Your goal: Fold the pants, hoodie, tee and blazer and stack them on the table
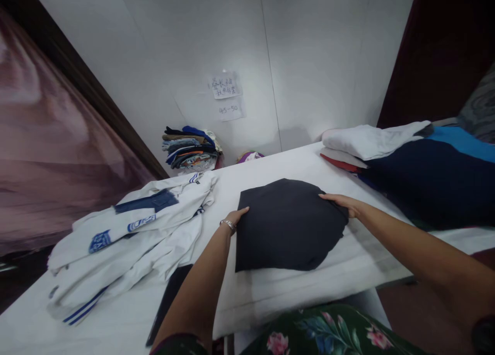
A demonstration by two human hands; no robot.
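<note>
A dark charcoal folded garment [288, 226] lies on the white-covered table in front of me. Its left side is straight, while the right side is rounded and uneven. My left hand [236, 217], with a bracelet at the wrist, grips the left edge, thumb on top and the other fingers mostly hidden beneath. At the upper right edge my right hand [345, 204] is closed on the cloth, its thumb lying over the top. What kind of garment it is, I cannot tell from this folded shape.
A white jacket with blue stripes [154, 241] is spread at the left. To the right lie folded white clothes [371, 141] and a dark navy garment [436, 184]. A stack of folded clothes [191, 148] stands behind the table [266, 172], below papers [228, 94] on the wall.
</note>
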